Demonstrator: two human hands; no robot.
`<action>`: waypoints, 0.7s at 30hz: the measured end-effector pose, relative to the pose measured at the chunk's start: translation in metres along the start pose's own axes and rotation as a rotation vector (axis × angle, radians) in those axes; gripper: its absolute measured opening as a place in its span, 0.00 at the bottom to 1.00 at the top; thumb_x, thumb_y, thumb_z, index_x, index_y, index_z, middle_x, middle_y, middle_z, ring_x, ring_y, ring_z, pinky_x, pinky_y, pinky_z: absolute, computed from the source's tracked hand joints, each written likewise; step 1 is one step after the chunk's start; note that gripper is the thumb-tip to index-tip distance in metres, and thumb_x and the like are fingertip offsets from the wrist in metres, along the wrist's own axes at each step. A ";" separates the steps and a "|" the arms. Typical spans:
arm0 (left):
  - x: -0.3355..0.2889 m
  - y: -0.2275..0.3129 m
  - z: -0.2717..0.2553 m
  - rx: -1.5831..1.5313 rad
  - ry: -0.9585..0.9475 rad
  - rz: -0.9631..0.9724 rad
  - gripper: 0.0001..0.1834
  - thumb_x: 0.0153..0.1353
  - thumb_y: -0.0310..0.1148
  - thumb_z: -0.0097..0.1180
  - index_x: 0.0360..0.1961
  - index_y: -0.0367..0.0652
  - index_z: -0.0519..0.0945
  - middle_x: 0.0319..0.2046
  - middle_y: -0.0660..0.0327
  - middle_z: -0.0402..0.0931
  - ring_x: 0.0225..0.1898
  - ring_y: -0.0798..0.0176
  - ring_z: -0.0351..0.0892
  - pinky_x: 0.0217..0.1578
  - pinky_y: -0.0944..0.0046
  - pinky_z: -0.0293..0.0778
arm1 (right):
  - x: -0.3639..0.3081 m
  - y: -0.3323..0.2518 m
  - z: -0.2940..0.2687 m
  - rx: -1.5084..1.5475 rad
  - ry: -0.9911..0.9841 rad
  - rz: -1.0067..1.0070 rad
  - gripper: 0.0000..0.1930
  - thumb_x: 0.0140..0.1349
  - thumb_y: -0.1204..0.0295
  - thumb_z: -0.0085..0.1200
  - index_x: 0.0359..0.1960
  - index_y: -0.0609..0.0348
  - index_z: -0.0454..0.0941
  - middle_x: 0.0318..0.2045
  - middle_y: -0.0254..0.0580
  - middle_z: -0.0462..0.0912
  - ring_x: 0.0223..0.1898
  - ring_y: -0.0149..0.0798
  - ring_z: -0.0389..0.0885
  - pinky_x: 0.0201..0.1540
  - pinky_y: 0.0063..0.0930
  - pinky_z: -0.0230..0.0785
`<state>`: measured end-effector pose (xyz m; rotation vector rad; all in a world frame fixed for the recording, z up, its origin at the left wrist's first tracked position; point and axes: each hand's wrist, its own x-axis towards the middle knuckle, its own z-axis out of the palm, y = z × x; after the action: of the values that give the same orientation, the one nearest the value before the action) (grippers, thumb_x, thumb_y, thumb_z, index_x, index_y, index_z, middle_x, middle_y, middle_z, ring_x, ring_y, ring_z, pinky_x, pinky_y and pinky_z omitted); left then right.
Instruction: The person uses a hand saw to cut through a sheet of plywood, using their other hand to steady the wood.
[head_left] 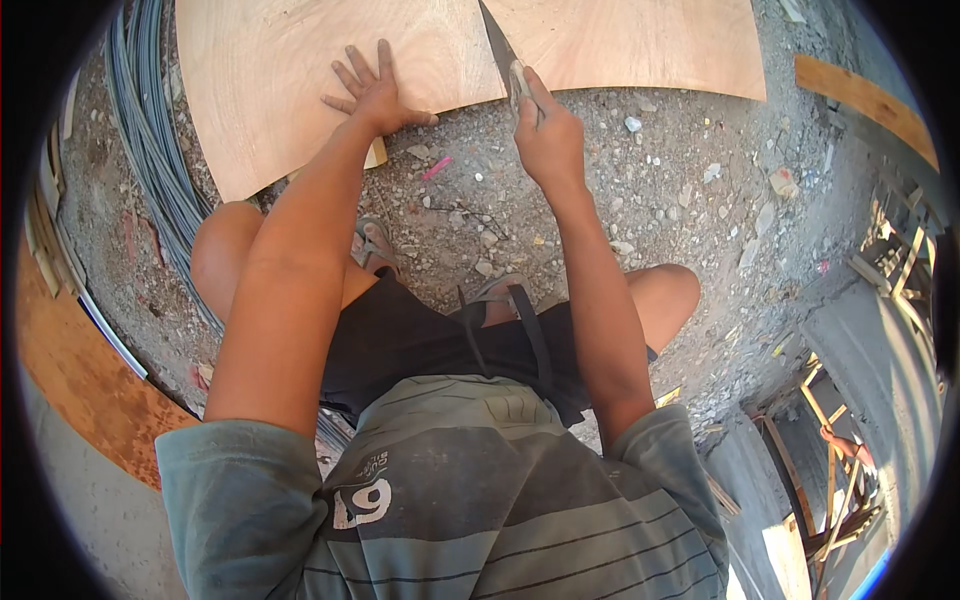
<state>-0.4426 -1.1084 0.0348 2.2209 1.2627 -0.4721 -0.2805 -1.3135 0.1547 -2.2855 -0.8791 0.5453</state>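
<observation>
A broad sheet of pale plywood (265,75) lies before me, its near edge facing my knees. My left hand (374,98) presses flat on it near that edge, fingers spread. In my right hand (550,135) is the handle of a handsaw (500,45), gripped with the forefinger stretched along it. The grey blade sits in a cut that runs in from the near edge and parts the sheet into a left and a right portion. The blade's far end passes out of view at the top. A small wooden block (376,153) shows under the sheet, below my left wrist.
A bundle of grey steel rods (150,130) curves along the left. Stony, rubble-strewn ground (690,200) spreads under me. A rusty brown panel (90,390) lies at the lower left, a brown board (865,100) at the upper right. Timber pieces and another person's arm (848,447) appear at the lower right.
</observation>
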 end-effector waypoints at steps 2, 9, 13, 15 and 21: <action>-0.005 -0.014 0.001 -0.008 0.011 -0.006 0.89 0.36 0.64 0.84 0.84 0.57 0.25 0.79 0.33 0.09 0.77 0.22 0.04 0.61 0.04 0.23 | -0.031 -0.016 0.000 -0.066 -0.114 0.071 0.24 0.72 0.72 0.53 0.69 0.52 0.78 0.25 0.66 0.82 0.24 0.61 0.84 0.30 0.46 0.74; -0.014 -0.018 -0.010 0.033 -0.018 -0.070 0.90 0.35 0.65 0.84 0.84 0.57 0.25 0.79 0.33 0.09 0.77 0.21 0.03 0.61 0.04 0.22 | -0.122 -0.023 -0.051 -0.007 -0.111 0.072 0.26 0.71 0.75 0.54 0.71 0.51 0.77 0.20 0.61 0.80 0.20 0.55 0.82 0.27 0.43 0.72; -0.005 0.008 -0.002 0.030 -0.024 -0.013 0.90 0.34 0.66 0.84 0.84 0.58 0.25 0.80 0.34 0.10 0.77 0.22 0.03 0.61 0.04 0.22 | -0.001 -0.010 0.004 -0.036 -0.014 0.060 0.22 0.72 0.71 0.52 0.67 0.52 0.80 0.22 0.64 0.81 0.21 0.61 0.81 0.29 0.49 0.73; 0.000 -0.002 0.000 0.026 -0.006 -0.014 0.90 0.35 0.66 0.83 0.84 0.59 0.25 0.80 0.34 0.10 0.77 0.22 0.03 0.61 0.04 0.22 | -0.001 -0.017 0.011 -0.050 0.020 0.016 0.22 0.72 0.70 0.52 0.67 0.51 0.81 0.22 0.64 0.81 0.22 0.63 0.81 0.29 0.51 0.73; -0.012 -0.020 -0.010 0.045 -0.025 -0.082 0.90 0.35 0.66 0.84 0.84 0.59 0.25 0.80 0.35 0.09 0.78 0.23 0.03 0.62 0.04 0.21 | -0.153 -0.014 -0.058 0.019 -0.072 0.041 0.25 0.72 0.76 0.52 0.71 0.52 0.77 0.22 0.63 0.81 0.22 0.58 0.84 0.28 0.45 0.73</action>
<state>-0.4653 -1.1020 0.0436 2.1991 1.3472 -0.5626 -0.3602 -1.4369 0.2289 -2.2833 -0.8589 0.6550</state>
